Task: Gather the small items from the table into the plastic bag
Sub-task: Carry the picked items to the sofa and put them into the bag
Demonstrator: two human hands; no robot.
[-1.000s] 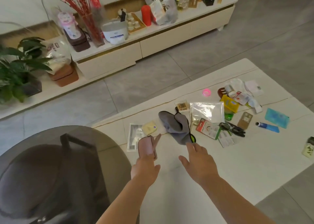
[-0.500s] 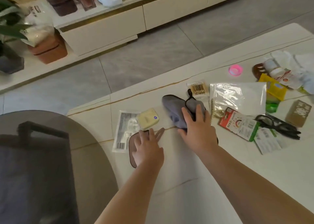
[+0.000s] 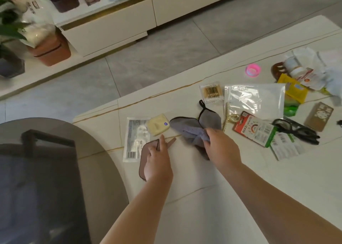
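Observation:
My right hand (image 3: 221,147) pinches the near end of a grey eye mask (image 3: 192,126) with black trim that lies on the white table (image 3: 231,197). My left hand (image 3: 157,162) grips a flat pink pouch (image 3: 143,159), its fingers curled over the pouch's top edge. The clear plastic bag (image 3: 254,99) lies flat on the table to the right of the mask. Beside it are a cotton swab pack (image 3: 211,94), a gold chain (image 3: 229,118), a red card (image 3: 252,128) and black glasses (image 3: 294,131).
A cream case (image 3: 158,124) and a sealed white packet (image 3: 136,138) lie left of the mask. More small items, among them a pink ring (image 3: 253,69), a yellow sachet (image 3: 293,88) and a brown card (image 3: 318,116), crowd the table's right. A dark round glass table (image 3: 46,179) stands at my left.
My right hand reached forward onto the eye mask and has closed on its near end, bunching it. My left hand lowered the pink pouch to the table and still grips it.

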